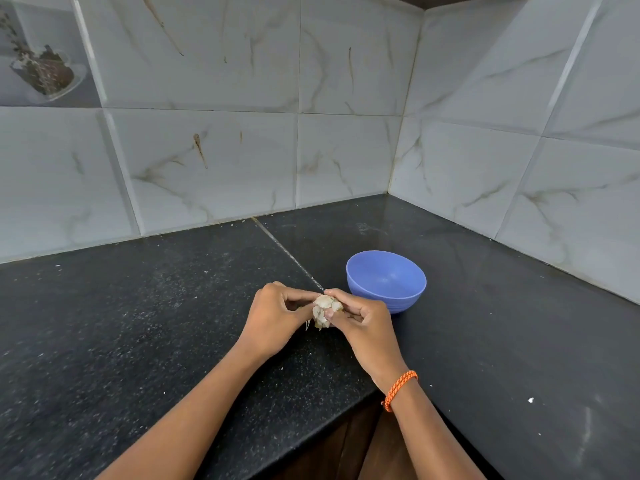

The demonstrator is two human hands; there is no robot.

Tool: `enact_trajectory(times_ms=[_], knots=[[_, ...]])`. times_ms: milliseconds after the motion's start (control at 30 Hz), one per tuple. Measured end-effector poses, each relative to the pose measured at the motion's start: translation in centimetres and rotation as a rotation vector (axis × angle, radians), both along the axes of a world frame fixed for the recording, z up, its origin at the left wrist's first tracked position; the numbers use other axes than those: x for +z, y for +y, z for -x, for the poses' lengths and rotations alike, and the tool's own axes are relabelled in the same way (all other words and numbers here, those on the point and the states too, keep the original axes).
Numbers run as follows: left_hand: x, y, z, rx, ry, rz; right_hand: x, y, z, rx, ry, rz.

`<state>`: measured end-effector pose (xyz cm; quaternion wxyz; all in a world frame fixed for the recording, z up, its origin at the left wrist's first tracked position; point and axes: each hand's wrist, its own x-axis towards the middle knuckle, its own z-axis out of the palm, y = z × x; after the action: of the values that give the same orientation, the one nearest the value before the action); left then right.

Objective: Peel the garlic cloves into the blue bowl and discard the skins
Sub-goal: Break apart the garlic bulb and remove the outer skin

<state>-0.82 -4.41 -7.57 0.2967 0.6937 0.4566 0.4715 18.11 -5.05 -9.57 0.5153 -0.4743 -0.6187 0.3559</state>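
A pale, papery garlic bulb [322, 310] is held just above the black countertop, between both hands. My left hand [277, 315] grips it from the left with curled fingers. My right hand [360, 317] grips it from the right, thumb pressed on the skin. A blue bowl [386, 280] stands on the counter just behind and to the right of my right hand; nothing shows inside it. Loose flakes of skin hang from the bulb's underside.
The black granite countertop [173, 306] runs into a corner of white marbled wall tiles [242, 150]. Its inner front edge drops to brown cabinet doors [363, 445] near my forearms. A small white speck [531, 399] lies on the counter at the right.
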Motion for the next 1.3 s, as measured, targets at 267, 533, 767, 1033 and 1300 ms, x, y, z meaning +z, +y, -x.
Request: enact_trajectory(times_ms=[267, 533, 767, 1033, 1300], knots=[[-0.6, 0.7, -0.1, -0.03, -0.034, 0.009, 0.2, 0.0, -0.5, 0.037, 0.046, 0.007], [-0.8, 1.2, -0.3, -0.029, -0.061, 0.022, 0.7, -0.4, -0.2, 0.056, 0.067, 0.019], [-1.0, 1.3, -0.4, -0.012, -0.088, 0.045, 1.1, -0.5, 0.2, 0.063, 0.062, 0.004], [-1.1, 1.4, -0.6, -0.003, -0.08, 0.036, 1.2, -0.6, 0.2, 0.06, 0.067, -0.008], [-1.2, 2.4, -0.5, 0.204, -0.055, 0.037, 0.8, -0.8, 0.9, 0.087, 0.002, -0.039]])
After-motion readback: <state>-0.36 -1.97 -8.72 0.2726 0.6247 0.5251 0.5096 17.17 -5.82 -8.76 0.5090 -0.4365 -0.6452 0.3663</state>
